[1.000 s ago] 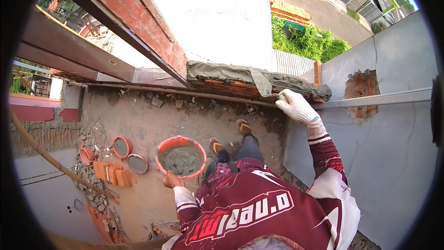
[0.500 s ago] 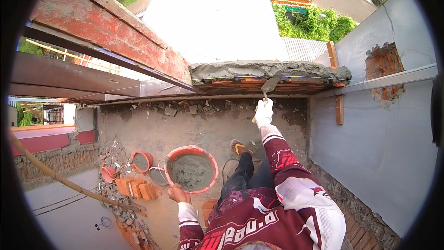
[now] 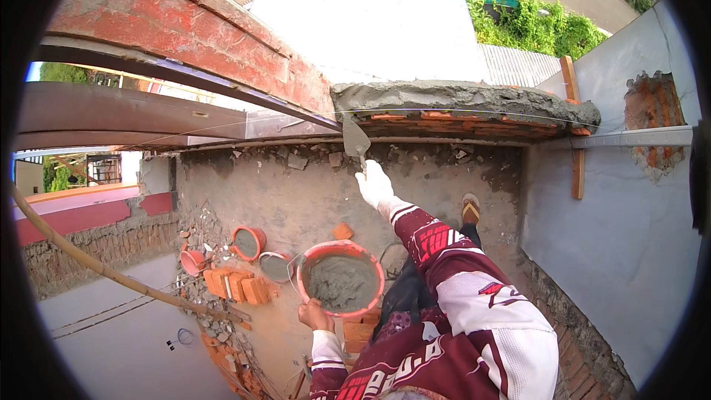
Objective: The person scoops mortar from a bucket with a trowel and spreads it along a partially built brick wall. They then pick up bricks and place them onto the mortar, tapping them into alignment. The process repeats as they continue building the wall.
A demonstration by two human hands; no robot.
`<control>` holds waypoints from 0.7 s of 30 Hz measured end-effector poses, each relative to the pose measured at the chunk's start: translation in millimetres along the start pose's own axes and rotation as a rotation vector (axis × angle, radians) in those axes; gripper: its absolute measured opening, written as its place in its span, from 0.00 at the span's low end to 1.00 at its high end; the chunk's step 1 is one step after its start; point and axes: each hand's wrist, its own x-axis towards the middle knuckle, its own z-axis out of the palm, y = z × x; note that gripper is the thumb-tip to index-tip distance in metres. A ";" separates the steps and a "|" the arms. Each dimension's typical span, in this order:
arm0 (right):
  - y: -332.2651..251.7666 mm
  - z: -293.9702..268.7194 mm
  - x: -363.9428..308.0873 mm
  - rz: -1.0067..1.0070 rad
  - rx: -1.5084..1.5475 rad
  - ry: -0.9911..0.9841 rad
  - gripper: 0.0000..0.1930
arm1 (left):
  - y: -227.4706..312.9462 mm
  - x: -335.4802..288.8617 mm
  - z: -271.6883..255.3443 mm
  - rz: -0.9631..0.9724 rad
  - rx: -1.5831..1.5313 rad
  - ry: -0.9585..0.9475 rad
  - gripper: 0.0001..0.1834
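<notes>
My right hand (image 3: pixel 375 184), in a white glove, grips the handle of a trowel (image 3: pixel 355 138). The blade, smeared with grey, is at the left end of a brick wall (image 3: pixel 459 123), beside the foot of the red beam. Wet mortar (image 3: pixel 474 95) lies thick and uneven along the top of that wall. A thin string (image 3: pixel 511 114) is stretched along its near face. Bare, my left hand (image 3: pixel 316 316) is closed on the rim of an orange bucket (image 3: pixel 378 263). Grey mortar (image 3: pixel 341 283) fills much of this bucket, which I hold in front of my body.
Smaller buckets (image 3: pixel 249 243) and stacked bricks (image 3: pixel 235 286) stand on the floor at left, among rubble. A bamboo pole (image 3: pixel 96 270) slants there. The red beam (image 3: pixel 178 26) runs off to the upper left. At right, a timber strip (image 3: pixel 578 174) stands by the grey wall (image 3: pixel 600 230).
My right hand has carried the trowel leftward along the wall to its left end. The bucket in my left hand appears further right in the view, which has shifted. One sandalled foot appears further right.
</notes>
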 end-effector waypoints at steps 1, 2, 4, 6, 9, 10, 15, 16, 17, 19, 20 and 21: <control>-1.4 -9.7 -21.6 -0.017 0.049 -0.029 0.19 | 1.1 -7.6 8.4 0.004 0.007 -0.017 0.17; -3.6 -24.9 -43.5 -0.080 0.009 -0.112 0.20 | 2.6 -13.0 14.3 0.010 0.013 -0.038 0.18; -15.7 -65.9 -92.8 -0.123 -0.008 -0.282 0.23 | -3.5 -8.9 25.2 0.034 0.051 -0.077 0.11; -24.5 -108.8 -133.4 -0.297 -0.205 -0.472 0.23 | -0.6 -11.8 48.1 0.130 0.008 -0.114 0.12; -56.9 -161.7 -153.0 -0.241 -0.572 -0.747 0.21 | 10.1 -21.4 74.8 0.275 -0.006 -0.152 0.07; -56.4 -170.9 -156.6 -0.247 -0.601 -0.707 0.20 | 19.4 -27.0 82.1 0.306 -0.012 -0.211 0.12; -76.6 -197.6 -146.5 -0.341 -0.674 -0.473 0.11 | 65.0 -46.3 119.6 0.513 0.086 -0.443 0.18; -85.4 -196.7 -143.1 -0.373 -0.712 -0.416 0.10 | 70.7 -48.5 127.9 0.593 -0.029 -0.491 0.19; -78.0 -193.3 -138.9 -0.441 -0.751 -0.394 0.10 | 78.7 -57.2 137.8 0.633 -0.081 -0.539 0.20; -89.4 -193.9 -150.6 -0.436 -0.779 -0.581 0.09 | 104.5 -79.1 154.4 0.673 -0.121 -0.623 0.22; -95.3 -198.6 -154.4 -0.437 -0.789 -0.671 0.09 | 109.9 -84.8 161.5 0.655 -0.135 -0.652 0.22; -100.4 -208.2 -163.8 -0.486 -0.754 -0.635 0.09 | 116.9 -87.9 167.7 0.641 -0.152 -0.673 0.22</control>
